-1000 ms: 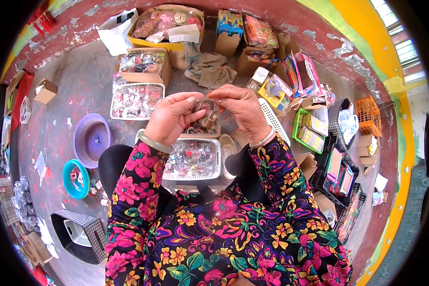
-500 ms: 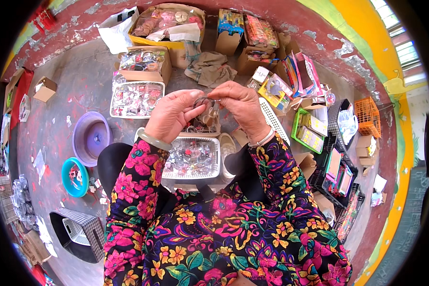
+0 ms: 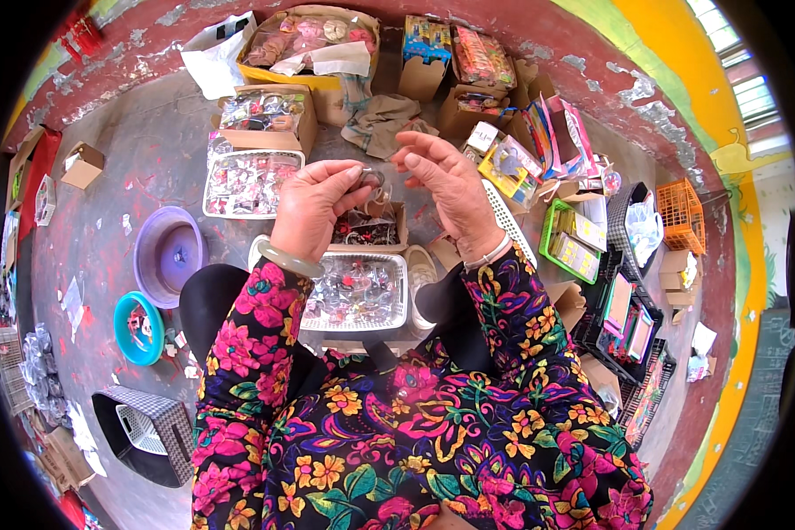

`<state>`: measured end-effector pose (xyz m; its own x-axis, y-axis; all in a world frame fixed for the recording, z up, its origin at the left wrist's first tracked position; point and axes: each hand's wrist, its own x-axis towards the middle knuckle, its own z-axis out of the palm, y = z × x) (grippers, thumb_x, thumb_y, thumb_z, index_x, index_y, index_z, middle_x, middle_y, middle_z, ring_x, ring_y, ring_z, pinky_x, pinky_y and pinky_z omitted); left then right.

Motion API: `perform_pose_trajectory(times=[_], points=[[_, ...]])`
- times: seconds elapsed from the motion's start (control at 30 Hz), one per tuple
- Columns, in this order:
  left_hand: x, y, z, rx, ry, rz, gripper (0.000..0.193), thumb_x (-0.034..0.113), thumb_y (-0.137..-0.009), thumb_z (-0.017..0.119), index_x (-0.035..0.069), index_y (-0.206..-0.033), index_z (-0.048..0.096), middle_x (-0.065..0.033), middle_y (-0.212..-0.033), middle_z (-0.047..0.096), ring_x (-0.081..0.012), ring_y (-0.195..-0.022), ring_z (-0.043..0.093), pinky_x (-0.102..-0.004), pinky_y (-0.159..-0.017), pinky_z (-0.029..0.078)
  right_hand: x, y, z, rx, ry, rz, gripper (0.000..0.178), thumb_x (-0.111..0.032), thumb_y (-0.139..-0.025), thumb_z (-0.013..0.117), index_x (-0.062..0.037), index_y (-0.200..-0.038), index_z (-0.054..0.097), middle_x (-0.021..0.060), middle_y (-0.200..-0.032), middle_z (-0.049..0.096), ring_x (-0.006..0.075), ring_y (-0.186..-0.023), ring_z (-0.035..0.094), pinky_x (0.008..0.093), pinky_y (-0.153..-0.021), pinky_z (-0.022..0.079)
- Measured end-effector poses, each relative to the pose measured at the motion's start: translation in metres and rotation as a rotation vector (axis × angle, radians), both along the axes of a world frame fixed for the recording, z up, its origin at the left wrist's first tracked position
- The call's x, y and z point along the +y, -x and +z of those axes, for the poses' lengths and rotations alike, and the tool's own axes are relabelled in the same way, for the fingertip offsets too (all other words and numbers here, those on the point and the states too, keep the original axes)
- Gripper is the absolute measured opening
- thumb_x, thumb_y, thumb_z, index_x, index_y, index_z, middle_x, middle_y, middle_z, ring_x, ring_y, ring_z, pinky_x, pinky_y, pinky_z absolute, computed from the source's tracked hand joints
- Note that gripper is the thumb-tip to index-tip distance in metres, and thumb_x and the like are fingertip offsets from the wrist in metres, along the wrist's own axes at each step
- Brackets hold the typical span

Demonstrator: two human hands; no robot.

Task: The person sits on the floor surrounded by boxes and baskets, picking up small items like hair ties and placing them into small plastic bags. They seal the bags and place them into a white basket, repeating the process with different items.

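My left hand (image 3: 318,199) is closed, thumb and fingertips pinching a small dark looped band (image 3: 369,179). Something brownish hangs below the band, too small to make out. A little to the right, my right hand (image 3: 450,190) is raised with its fingers apart and nothing visible in it. Beneath both hands stands a small cardboard box (image 3: 396,237) of dark and reddish small items. Nearer to me, between my legs, a white basket (image 3: 353,331) is full of small clear-wrapped pieces.
Another white basket (image 3: 210,199) of wrapped pieces stands ahead to the left, by a cardboard box (image 3: 305,132). A purple basin (image 3: 146,256) and a turquoise basin (image 3: 124,331) sit at left. At right are a green basket (image 3: 552,234), black crates (image 3: 623,353) and an orange crate (image 3: 680,212).
My right hand has let go of the dark band and moved slightly right, its fingers spreading. My left hand still holds the band in nearly the same place.
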<state>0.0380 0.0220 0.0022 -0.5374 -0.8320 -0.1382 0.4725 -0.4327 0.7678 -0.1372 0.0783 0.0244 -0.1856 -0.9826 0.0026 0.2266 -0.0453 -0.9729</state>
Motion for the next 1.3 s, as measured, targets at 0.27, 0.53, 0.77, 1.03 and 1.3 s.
perform_pose_trajectory(times=[0.27, 0.53, 0.77, 1.03, 1.3], points=[[0.008, 0.007, 0.001, -0.126, 0.153, -0.014, 0.014, 0.004, -0.086, 0.056, -0.004, -0.096, 0.062, -0.0100, -0.092, 0.064, -0.0151, -0.082, 0.063, -0.0235, -0.075, 0.054, 0.000, -0.002, -0.012, -0.064, -0.069, 0.156, 0.018, -0.008, -0.081, 0.065, 0.0008, -0.096, 0.063, 0.0033, -0.093, 0.061, 0.0090, -0.083, 0.057, 0.0206, -0.070, 0.046], [0.010, 0.006, 0.001, -0.114, 0.125, -0.010, 0.014, 0.005, -0.087, 0.055, -0.004, -0.096, 0.061, -0.0112, -0.092, 0.064, -0.0154, -0.082, 0.063, -0.0237, -0.074, 0.054, 0.006, -0.008, -0.001, 0.023, -0.048, 0.049, 0.009, -0.005, -0.077, 0.067, 0.0019, -0.083, 0.066, 0.0058, -0.082, 0.064, 0.0101, -0.074, 0.060, 0.0210, -0.070, 0.046], [0.009, 0.006, 0.001, -0.052, 0.109, -0.044, 0.015, 0.004, -0.088, 0.052, -0.006, -0.096, 0.060, -0.0135, -0.093, 0.063, -0.0193, -0.085, 0.063, -0.0266, -0.075, 0.055, 0.006, 0.001, -0.002, -0.047, -0.077, 0.070, 0.010, -0.003, -0.075, 0.067, 0.0029, -0.083, 0.066, 0.0074, -0.079, 0.065, 0.0108, -0.073, 0.060, 0.0213, -0.071, 0.045], [0.007, 0.005, 0.003, -0.015, 0.081, -0.078, 0.016, 0.006, -0.090, 0.050, -0.006, -0.097, 0.059, -0.0129, -0.093, 0.063, -0.0203, -0.086, 0.063, -0.0280, -0.074, 0.055, 0.006, 0.003, -0.002, 0.013, -0.049, 0.041, 0.011, -0.004, -0.075, 0.067, 0.0034, -0.083, 0.067, 0.0074, -0.078, 0.066, 0.0104, -0.072, 0.059, 0.0210, -0.070, 0.045], [0.005, 0.000, 0.004, -0.005, 0.060, -0.030, 0.017, 0.008, -0.090, 0.050, -0.005, -0.098, 0.058, -0.0126, -0.092, 0.063, -0.0201, -0.086, 0.063, -0.0268, -0.073, 0.055, 0.007, 0.008, 0.000, 0.042, -0.051, -0.040, 0.010, -0.005, -0.076, 0.067, 0.0017, -0.083, 0.067, 0.0039, -0.076, 0.064, 0.0077, -0.070, 0.056, 0.0203, -0.067, 0.043]])
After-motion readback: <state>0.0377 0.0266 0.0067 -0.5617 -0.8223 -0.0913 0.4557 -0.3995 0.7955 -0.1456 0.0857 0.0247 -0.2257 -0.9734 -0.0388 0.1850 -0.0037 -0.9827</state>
